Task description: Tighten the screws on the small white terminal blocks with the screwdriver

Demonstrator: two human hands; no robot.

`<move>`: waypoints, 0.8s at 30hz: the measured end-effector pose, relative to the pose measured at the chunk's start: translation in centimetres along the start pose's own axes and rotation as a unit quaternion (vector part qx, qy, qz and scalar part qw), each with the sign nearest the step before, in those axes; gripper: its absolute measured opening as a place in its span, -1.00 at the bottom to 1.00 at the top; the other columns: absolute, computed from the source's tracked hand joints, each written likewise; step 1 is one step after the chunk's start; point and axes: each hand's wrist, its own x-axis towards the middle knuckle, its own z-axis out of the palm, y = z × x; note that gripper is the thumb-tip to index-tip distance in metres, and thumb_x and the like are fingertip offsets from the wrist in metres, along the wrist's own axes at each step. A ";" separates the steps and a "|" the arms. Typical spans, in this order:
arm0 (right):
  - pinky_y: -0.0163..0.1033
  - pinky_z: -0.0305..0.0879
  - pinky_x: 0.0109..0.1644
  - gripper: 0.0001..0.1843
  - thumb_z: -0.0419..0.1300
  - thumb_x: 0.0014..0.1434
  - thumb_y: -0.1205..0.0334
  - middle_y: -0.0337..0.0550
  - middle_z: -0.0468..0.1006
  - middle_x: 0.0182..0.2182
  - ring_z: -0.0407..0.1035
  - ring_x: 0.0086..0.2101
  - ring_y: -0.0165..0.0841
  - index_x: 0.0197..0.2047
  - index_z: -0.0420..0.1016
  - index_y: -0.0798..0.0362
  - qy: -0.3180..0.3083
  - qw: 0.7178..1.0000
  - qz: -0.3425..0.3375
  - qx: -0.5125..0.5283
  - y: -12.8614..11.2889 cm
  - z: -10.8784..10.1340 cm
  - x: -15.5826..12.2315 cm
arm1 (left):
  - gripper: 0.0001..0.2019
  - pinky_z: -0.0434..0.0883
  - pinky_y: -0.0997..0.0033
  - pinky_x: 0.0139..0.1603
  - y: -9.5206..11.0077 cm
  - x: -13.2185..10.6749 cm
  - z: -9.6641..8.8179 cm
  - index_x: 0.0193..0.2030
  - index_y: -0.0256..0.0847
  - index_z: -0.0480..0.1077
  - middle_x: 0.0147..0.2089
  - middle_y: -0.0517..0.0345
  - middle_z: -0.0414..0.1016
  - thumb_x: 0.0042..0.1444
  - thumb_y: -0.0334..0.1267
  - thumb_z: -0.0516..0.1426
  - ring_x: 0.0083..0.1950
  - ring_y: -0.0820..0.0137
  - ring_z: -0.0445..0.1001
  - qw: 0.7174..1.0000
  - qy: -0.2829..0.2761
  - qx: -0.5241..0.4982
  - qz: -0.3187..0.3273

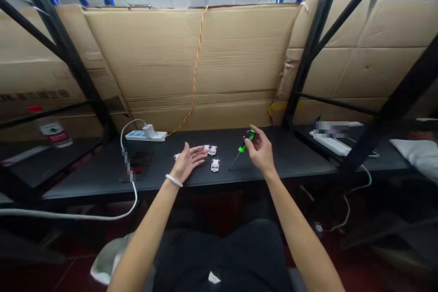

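My right hand grips a green and black screwdriver by its handle, the thin shaft slanting down to the left toward the dark tabletop. Spread fingers show on my left hand, which holds nothing and hovers over or rests on the table; I cannot tell which. Just past its fingertips lie small white pieces with purple edges. Another white and purple piece lies nearer me, between the two hands. One more white piece is partly hidden behind my left hand.
A white power strip with a plugged-in charger and white cable sits on the left. Cardboard walls off the table's back, with a twisted yellow-red wire hanging down it. Dark metal posts flank the table.
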 end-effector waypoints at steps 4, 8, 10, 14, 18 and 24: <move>0.11 0.62 0.15 -0.41 0.33 0.27 0.01 0.00 0.59 0.06 0.60 -0.05 -0.14 0.34 0.45 -0.09 0.001 1.000 -0.002 0.000 -0.1 0.0 0.0 | -0.29 0.51 0.14 0.23 -0.4 -0.1 0.3 0.12 -0.26 0.58 0.20 -0.22 0.64 0.39 0.38 -0.02 0.24 0.09 0.60 1.000 0.003 0.005 -0.008; 0.10 0.62 0.15 -0.42 0.33 0.28 0.02 -0.01 0.59 0.04 0.61 -0.07 -0.16 0.32 0.45 -0.09 0.000 1.000 -0.002 0.001 -0.3 0.0 -0.1 | -0.34 0.51 0.14 0.20 -0.6 -0.2 0.5 0.06 -0.26 0.61 0.14 -0.19 0.67 0.33 0.36 0.11 0.19 0.09 0.61 1.000 0.000 0.025 0.001; 0.11 0.62 0.15 -0.43 0.34 0.27 0.02 0.00 0.59 0.04 0.60 -0.08 -0.15 0.31 0.46 -0.08 0.001 1.000 -0.001 -0.001 -0.4 -0.1 -0.1 | -0.35 0.51 0.11 0.19 -0.8 -0.3 0.6 0.04 -0.26 0.61 0.13 -0.20 0.67 0.28 0.36 0.17 0.17 0.07 0.61 0.999 -0.005 0.047 0.011; 0.11 0.61 0.16 -0.44 0.34 0.27 0.01 0.00 0.60 0.03 0.60 -0.06 -0.13 0.30 0.46 -0.07 0.004 1.000 0.003 -0.003 -0.4 -0.1 -0.2 | -0.36 0.51 0.08 0.17 -1.1 -0.5 0.7 0.04 -0.25 0.61 0.15 -0.21 0.65 0.18 0.34 0.27 0.17 0.03 0.60 0.992 -0.028 0.120 0.040; 0.09 0.60 0.16 -0.43 0.35 0.26 0.01 0.01 0.60 0.04 0.61 -0.04 -0.12 0.29 0.46 -0.06 0.004 1.000 0.008 -0.002 -0.4 -0.1 -0.3 | -0.44 0.51 0.08 0.15 -1.4 -0.5 0.9 0.03 -0.24 0.61 0.09 -0.17 0.66 0.13 0.22 0.36 0.16 0.02 0.60 0.983 -0.039 0.169 0.054; 0.08 0.62 0.14 -0.43 0.37 0.24 -0.01 0.01 0.60 0.04 0.61 -0.04 -0.13 0.26 0.46 -0.05 0.011 1.000 -0.004 -0.003 -0.3 -0.1 -0.3 | -0.60 0.52 0.03 0.21 -1.6 -0.5 1.1 -0.04 -0.23 0.61 0.06 -0.08 0.67 0.16 0.06 0.34 0.11 0.09 0.61 0.958 -0.056 0.263 0.103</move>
